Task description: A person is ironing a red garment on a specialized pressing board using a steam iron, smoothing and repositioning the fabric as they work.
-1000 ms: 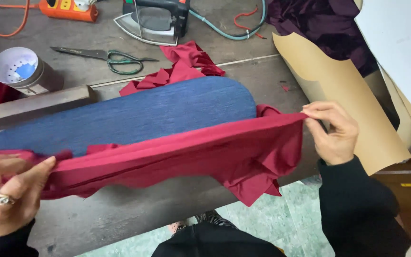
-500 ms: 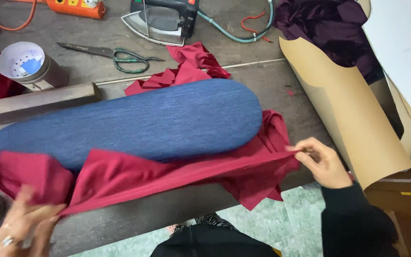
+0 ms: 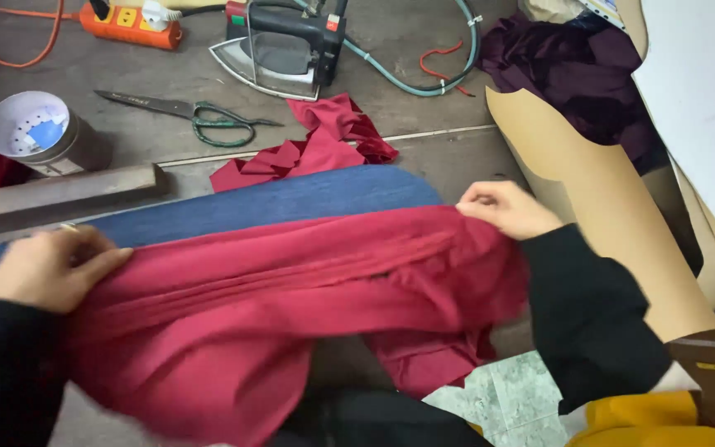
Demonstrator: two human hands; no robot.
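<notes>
Both hands grip the red cloth [image 3: 291,306]: the left hand [image 3: 47,269] is closed over a bunched edge at the left end of the blue board [image 3: 291,203], and the right hand [image 3: 506,209] pinches the cloth's upper edge near the board's rounded right end. The cloth is pulled in long folds between the two hands, covering the near side of the board and hanging off the front of the table [image 3: 424,153] toward the person's lap. Both sleeves are black. The far strip of the board is bare, and more red cloth, the scraps [image 3: 324,141], lies just behind it, touching its far edge. Beyond the scraps stands an iron [image 3: 283,45] with a green hose curling off to the right. Green-handled scissors [image 3: 200,116] lie to the left of the iron, well apart from the hands. A metal can [image 3: 39,132] with a white inside sits at the left, just behind a wooden bar [image 3: 59,194] that lies along the board's far side. An orange power strip [image 3: 130,21] is at the top edge. On the right, tan paper [image 3: 606,215] leans near the right hand, with dark purple cloth [image 3: 573,66] heaped above it.
</notes>
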